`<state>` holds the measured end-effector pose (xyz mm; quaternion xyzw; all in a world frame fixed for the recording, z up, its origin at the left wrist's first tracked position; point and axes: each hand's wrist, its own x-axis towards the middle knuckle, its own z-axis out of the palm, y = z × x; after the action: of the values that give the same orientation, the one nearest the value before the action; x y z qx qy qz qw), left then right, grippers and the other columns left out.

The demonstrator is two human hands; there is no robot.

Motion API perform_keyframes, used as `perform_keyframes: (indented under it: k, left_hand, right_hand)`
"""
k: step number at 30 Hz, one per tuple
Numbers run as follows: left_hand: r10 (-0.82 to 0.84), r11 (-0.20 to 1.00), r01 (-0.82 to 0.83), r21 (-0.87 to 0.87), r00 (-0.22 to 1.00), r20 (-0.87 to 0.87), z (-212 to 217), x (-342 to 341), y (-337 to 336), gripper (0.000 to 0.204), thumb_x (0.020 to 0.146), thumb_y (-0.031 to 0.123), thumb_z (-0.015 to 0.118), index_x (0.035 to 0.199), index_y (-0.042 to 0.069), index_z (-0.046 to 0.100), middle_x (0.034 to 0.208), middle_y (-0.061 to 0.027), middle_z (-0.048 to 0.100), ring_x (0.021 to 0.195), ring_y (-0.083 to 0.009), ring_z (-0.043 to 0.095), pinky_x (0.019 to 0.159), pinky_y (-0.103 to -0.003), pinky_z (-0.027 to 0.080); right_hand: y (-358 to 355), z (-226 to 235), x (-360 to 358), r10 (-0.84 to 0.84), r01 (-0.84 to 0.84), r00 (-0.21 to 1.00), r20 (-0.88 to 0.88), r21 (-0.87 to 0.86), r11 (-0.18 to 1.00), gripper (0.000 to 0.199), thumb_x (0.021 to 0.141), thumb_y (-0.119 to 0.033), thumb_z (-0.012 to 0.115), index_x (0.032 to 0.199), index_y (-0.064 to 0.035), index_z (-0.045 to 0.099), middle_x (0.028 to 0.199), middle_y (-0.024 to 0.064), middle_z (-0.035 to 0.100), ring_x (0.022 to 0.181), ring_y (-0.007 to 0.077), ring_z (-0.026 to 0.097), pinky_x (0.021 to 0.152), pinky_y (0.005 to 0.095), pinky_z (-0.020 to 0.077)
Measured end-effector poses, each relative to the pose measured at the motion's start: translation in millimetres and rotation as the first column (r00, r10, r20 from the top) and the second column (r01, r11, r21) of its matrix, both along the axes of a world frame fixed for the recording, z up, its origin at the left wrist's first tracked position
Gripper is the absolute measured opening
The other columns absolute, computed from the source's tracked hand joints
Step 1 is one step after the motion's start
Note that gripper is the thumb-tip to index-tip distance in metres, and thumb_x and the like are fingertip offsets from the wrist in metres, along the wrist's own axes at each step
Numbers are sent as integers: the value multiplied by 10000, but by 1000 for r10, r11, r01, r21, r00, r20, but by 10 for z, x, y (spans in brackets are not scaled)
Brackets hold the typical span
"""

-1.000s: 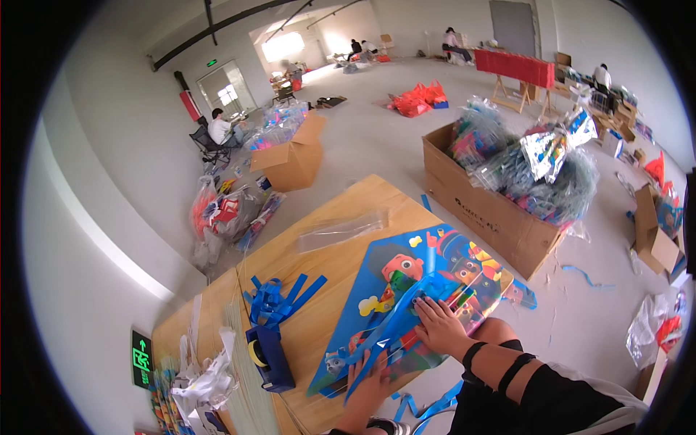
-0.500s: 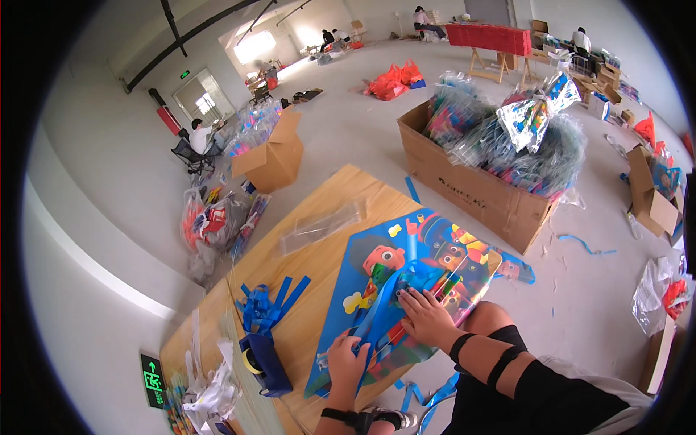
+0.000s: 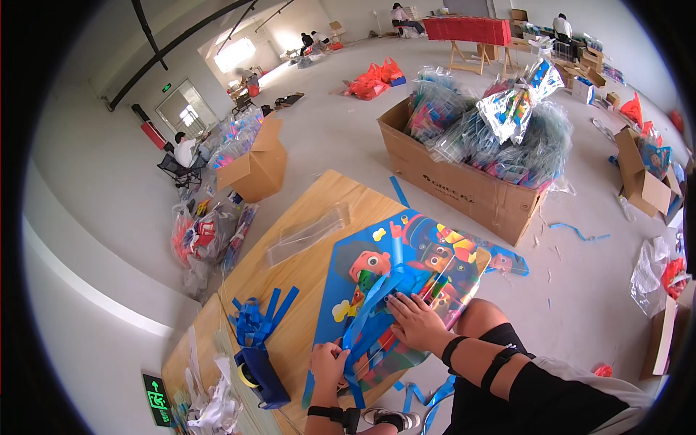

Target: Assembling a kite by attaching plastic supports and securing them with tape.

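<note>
A large hall with a pale concrete floor (image 3: 348, 138) and white walls spreads out under the camera, and a wooden board (image 3: 304, 275) lies low in the foreground as a work surface. At its left end sit a dark blue tape dispenser (image 3: 259, 373) and a bundle of blue ribbon strips (image 3: 257, 322), with crumpled clear plastic (image 3: 210, 409) beside them. Further along the board lies an empty clear plastic sleeve (image 3: 308, 230). The left hand (image 3: 330, 361) comes up from the lower edge, wrist bent, fingers curled narrow and pinching the lower end of a blue ribbon tail (image 3: 366, 319) at the kite's bottom corner. The colourful cartoon kite (image 3: 417, 264) lies flat across the right half of the board, its tip overhanging the edge. The right hand (image 3: 413, 319) rests palm down on the kite, fingers spread wide and pressing the ribbon and fabric; its forearm, with two black bands, runs off to the lower right. Beyond stands an open cardboard box (image 3: 464, 185) piled with bagged kites (image 3: 500, 123). Farther back are a smaller open box (image 3: 257, 167), orange bags (image 3: 373, 78) and a red-covered trestle table (image 3: 467, 32), with people sitting at the room's far edges.
</note>
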<state>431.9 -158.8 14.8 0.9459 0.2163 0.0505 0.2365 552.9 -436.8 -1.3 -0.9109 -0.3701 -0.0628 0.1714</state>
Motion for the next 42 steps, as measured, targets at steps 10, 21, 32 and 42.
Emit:
perform_keyframes:
  k: [10, 21, 32, 42]
  left_hand:
    - [-23, 990, 31, -135, 998, 65, 8, -42, 130, 251, 774, 168, 881, 856, 79, 661, 858, -115, 687, 805, -321, 676, 722, -419, 539]
    - [28, 944, -38, -328, 999, -37, -194, -363, 408, 316, 794, 122, 886, 1021, 2, 702, 852, -130, 752, 744, -202, 715, 704, -334, 554]
    - [-81, 909, -45, -414, 956, -281, 320, -333, 486, 344, 922, 350, 797, 995, 19, 736, 796, -34, 681, 720, -144, 628, 677, -324, 510]
    - [-150, 945, -130, -300, 644, -750, 683, -379, 410, 508, 968, 539, 712, 941, 32, 741, 769, -37, 656, 701, -166, 600, 650, -326, 488]
  right_hand:
    - [18, 34, -13, 7, -7, 1000, -15, 1, 1000, 650, 1059, -433, 449, 1582, -47, 421, 1677, 103, 378, 1561, 276, 325, 1289, 489, 219]
    - [58, 16, -11, 13, -13, 1000, 8, 10, 1000, 655, 1053, -442, 458, 1570, -40, 437, 1637, 118, 433, 1551, 280, 340, 1286, 490, 223]
    - [28, 25, -6, 0, -1, 1000, -15, -66, 998, 620, 1053, -449, 457, 1511, -35, 510, 1581, 122, 492, 1520, 286, 379, 1283, 485, 218]
    - [8, -1, 0, -5, 5, 1000, -8, -68, 998, 595, 1055, -451, 453, 1469, -37, 556, 1556, 127, 513, 1507, 292, 392, 1283, 485, 217]
